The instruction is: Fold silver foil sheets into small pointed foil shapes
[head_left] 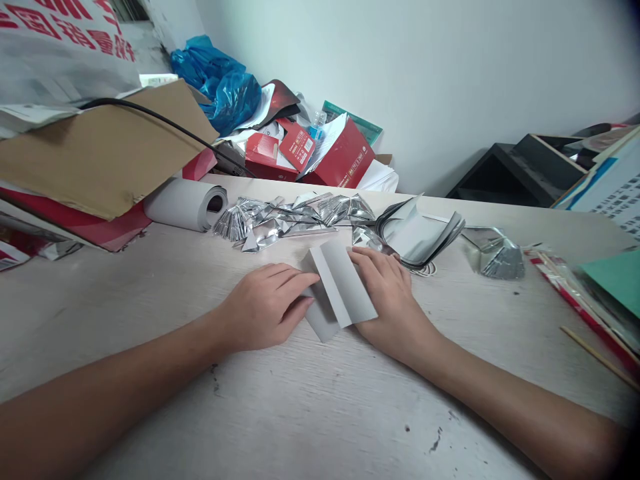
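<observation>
While the left hand (274, 303) pinches one edge, right hand (393, 300) gripping another, folded grey paper (349, 283) between both hands

The folded paper (351, 283) hides the thumb of the right hand (387, 293), while the left edge crops the printed bag (65, 70)

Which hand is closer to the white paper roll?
Left. The left hand is nearer the viewer than the white paper roll and to its right; the right hand is farther right, across the folded sheet.
</observation>
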`<state>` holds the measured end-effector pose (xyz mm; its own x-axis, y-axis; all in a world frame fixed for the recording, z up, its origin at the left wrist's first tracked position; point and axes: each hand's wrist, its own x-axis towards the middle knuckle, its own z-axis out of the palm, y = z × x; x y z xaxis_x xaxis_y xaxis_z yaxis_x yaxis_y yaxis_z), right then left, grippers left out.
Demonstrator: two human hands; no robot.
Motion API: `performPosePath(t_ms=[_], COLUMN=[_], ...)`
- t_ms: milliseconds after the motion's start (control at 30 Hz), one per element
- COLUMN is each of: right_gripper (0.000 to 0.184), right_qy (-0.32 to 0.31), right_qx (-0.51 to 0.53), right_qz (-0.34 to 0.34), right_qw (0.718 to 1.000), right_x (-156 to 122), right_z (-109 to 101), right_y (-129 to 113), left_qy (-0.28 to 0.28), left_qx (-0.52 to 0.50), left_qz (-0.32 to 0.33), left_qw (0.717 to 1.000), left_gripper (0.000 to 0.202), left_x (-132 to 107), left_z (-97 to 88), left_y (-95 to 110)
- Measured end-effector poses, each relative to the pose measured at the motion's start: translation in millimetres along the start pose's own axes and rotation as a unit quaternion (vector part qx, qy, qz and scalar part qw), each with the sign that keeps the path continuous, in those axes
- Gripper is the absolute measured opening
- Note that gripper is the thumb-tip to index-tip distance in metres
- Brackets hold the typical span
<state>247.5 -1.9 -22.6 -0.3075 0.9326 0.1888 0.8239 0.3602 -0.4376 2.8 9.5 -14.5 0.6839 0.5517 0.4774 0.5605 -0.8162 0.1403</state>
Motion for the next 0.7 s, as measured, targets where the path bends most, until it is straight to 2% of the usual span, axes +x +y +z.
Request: performPosePath(t_ms=[200,300,367,467,533,600,700], right_gripper=[0.042,0.025,0.021,0.025,0.032,0.038,0.041], right_qy=[0.02,-0.004,-0.024,-0.012,0.01,0.029,0.053], right_qx=[0.053,0.102,0.118,0.126,0.154,0.23,0.384], right_qz=[-0.014,-0.043,-0.064,-0.064,-0.035,0.024,0.106], right_qw=[0.998,0.994,0.991,0.99,0.987,0.972,0.916], right_x=[2.6,4.3,4.7,4.5,4.0,3.4,2.1], right_z=[-0.1,-2.0,-3.0,-4.0,-5.0,-6.5,-9.1], right_y=[1.1,1.6,1.7,1.0,-0.3,-1.8,-4.0], left_qy=[-0.006,-0.001,0.006,0.01,0.009,0.005,-0.003], left_qx=[0.018,0.014,0.011,0.008,0.013,0.017,0.013], left_qz=[-0.003,-0.015,-0.023,-0.029,-0.026,-0.022,-0.021], left_qw=[1.0,1.0,1.0,1.0,1.0,1.0,1.0], left_gripper=[0.032,0.028,0.027,0.027,0.026,0.025,0.025], left_x=[-0.3,-0.5,-0.6,-0.9,-1.0,-1.1,-1.0], left_z=[0.0,-0.3,-0.1,0.4,0.8,1.0,1.0], left_y=[-0.1,-0.2,-0.1,-0.2,-0.4,-0.8,-1.4])
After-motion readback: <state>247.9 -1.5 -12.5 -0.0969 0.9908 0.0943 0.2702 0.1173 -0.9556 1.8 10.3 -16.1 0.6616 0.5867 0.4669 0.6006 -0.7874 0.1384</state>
